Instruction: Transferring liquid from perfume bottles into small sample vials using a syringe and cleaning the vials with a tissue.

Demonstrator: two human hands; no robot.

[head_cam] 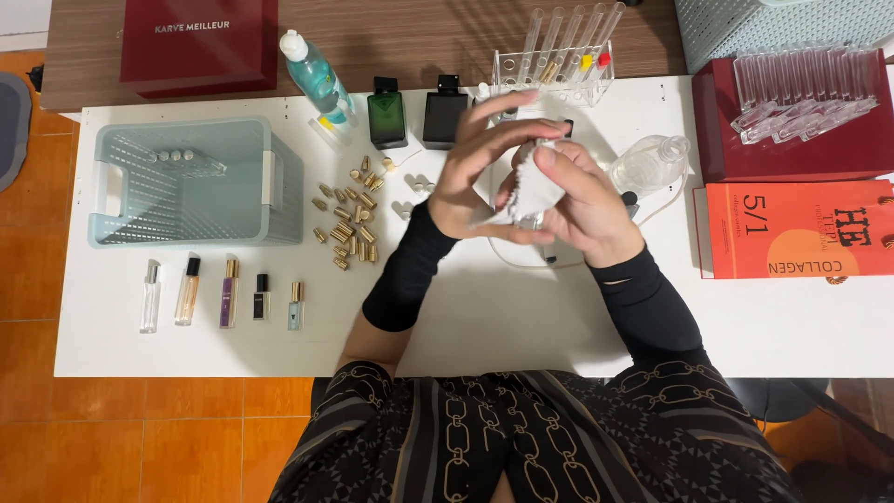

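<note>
Both my hands meet above the middle of the white table (503, 317). My right hand (587, 200) grips a small clear glass bottle wrapped in a white cloth (538, 186). My left hand (475, 168) curls over the top of the cloth and bottle, fingers pressed on it. The bottle is mostly hidden by the cloth and fingers. Black sleeves cover both forearms.
A pale green basket (196, 182) stands at left, with a row of several small spray vials (223, 293) in front of it and a pile of gold caps (349, 219) beside it. Green and black square bottles (414, 116), a tube rack (559, 61), a clear flask (649, 163), red boxes (801, 228) sit behind and right.
</note>
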